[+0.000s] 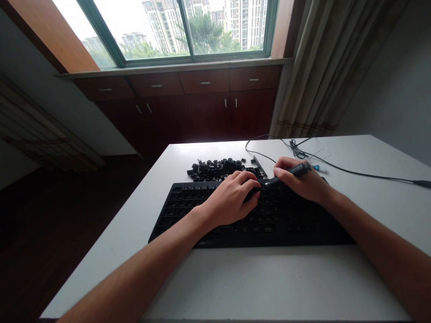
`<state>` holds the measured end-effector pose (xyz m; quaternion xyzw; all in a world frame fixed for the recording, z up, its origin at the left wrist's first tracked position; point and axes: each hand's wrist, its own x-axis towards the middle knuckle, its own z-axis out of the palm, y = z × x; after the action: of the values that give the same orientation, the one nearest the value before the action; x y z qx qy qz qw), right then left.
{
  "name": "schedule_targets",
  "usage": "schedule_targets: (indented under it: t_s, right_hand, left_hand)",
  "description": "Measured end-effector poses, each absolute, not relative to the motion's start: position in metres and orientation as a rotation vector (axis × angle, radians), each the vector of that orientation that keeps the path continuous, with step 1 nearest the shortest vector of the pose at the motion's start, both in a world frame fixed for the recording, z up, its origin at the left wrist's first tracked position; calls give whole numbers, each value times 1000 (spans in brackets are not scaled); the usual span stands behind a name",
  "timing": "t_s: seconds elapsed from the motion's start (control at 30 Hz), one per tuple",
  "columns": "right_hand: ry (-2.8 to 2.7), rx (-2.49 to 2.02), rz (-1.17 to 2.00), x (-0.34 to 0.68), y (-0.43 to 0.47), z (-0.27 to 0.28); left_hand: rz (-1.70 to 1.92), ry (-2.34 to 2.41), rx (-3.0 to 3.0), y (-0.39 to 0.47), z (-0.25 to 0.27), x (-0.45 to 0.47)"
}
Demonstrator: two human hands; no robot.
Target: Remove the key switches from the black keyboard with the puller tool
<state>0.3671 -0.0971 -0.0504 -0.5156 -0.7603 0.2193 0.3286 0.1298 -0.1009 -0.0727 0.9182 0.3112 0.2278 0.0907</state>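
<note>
A black keyboard (215, 242) lies on the white table, and many of its key positions show bare sockets without caps. My left hand (232, 197) rests on the middle of it, fingers bent and thumb apart from them, with dark keyboard surface showing in the gap. Just to the right, my right hand (299, 179) is closed around a slim black pen-like tool (299, 169). The tool's dark tip points down-left at the keyboard's upper part, close to my left fingertips; its exact kind is unclear. Behind the keyboard sits a heap of loose black keycaps (215, 168).
A long dark bar-shaped piece (261, 166) lies beside the heap. A black cable (357, 172) runs across the right side of the white table (262, 282). A small blue-ended item (315, 168) lies beyond my right hand. Wooden cabinets (202, 112) stand below the window.
</note>
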Motion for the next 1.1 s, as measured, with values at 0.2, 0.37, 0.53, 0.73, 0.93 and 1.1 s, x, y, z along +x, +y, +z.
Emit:
schedule_targets:
  t_s: [0.2, 0.37, 0.53, 0.73, 0.93, 1.1]
  right_hand:
    - [-1885, -1463, 1042, 364, -98, -48]
    - [-1688, -1384, 1086, 359, -98, -53]
    - [-1576, -1327, 1140, 359, -96, -56]
    - [-1555, -1320, 1150, 361, -96, -59]
    - [-1600, -1344, 1092, 363, -95, -62]
    - [-1600, -1252, 1058, 365, -94, -64]
  left_hand:
    - [680, 921, 2726, -100, -73, 130]
    - [675, 926, 2720, -101, -72, 130]
    - [686, 919, 2724, -101, -73, 131]
    - [713, 907, 2702, -102, -73, 128]
    - [728, 1024, 2495, -98, -65, 153]
    - [797, 855, 2475, -93, -66, 194]
